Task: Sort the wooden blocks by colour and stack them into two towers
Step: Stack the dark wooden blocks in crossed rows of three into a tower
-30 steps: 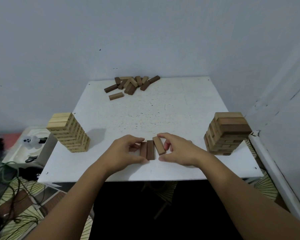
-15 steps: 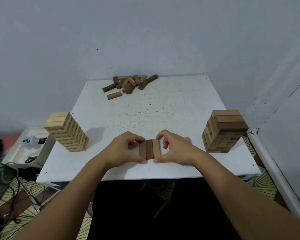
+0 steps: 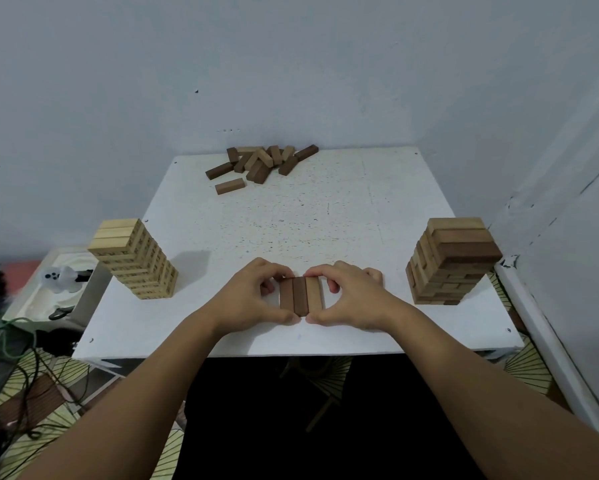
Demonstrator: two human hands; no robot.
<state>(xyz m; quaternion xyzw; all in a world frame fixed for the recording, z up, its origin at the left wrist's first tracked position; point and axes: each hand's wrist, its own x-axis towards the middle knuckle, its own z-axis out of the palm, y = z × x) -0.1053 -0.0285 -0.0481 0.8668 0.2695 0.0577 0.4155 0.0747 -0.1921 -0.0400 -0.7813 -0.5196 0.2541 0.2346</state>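
Three squared wooden blocks (image 3: 301,295), hand-pinched.

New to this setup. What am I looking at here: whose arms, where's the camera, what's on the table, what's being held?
There is no robot. A person wears one wide-angle camera on the head, looking forward and down, so the two bare arms coming in from the bottom are their own.

The surface is a white table set in a room corner. On its left edge stands a tower of light blocks; on its right edge stands a tower of darker brown blocks. At the far edge lies a loose pile of unsorted blocks.

Near the front edge, three brown blocks lie side by side, flush, as one row. The left hand pinches the row from its left and the right hand from its right, pressing the blocks together.
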